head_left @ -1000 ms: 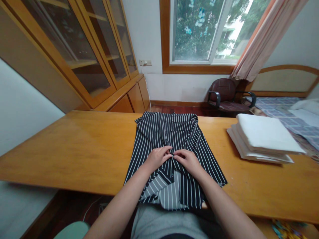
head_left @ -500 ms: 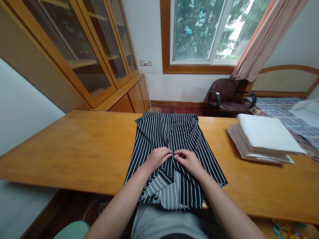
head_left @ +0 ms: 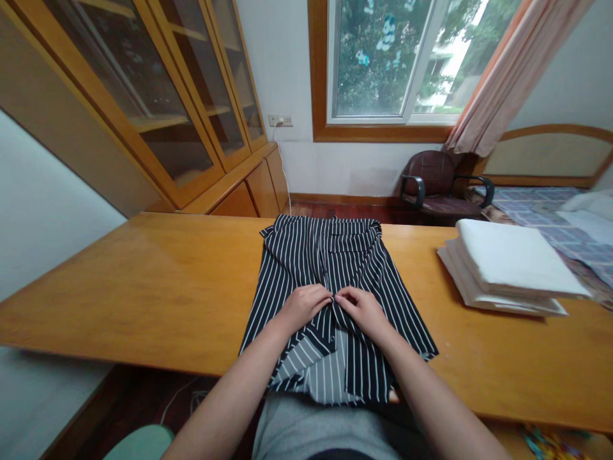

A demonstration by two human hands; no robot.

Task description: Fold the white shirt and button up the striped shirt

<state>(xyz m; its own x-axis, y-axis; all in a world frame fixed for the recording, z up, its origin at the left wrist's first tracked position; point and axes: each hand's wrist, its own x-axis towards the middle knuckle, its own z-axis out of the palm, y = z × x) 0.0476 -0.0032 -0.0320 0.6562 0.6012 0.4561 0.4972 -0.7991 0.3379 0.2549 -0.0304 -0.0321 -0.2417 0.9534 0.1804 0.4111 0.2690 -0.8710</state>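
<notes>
A black shirt with white stripes (head_left: 335,262) lies flat on the wooden table (head_left: 143,287), its collar end at the far side and its lower edge hanging over the near edge. My left hand (head_left: 302,306) and my right hand (head_left: 364,310) meet at the shirt's front opening, fingers pinched on the two edges of the placket. Below my hands the front falls open and shows the grey inside of the cloth.
A stack of folded white cloth (head_left: 507,265) sits on the table at the right. A glass-door cabinet (head_left: 158,108) stands at the left, a dark office chair (head_left: 433,182) under the window, and a bed (head_left: 565,211) at the far right.
</notes>
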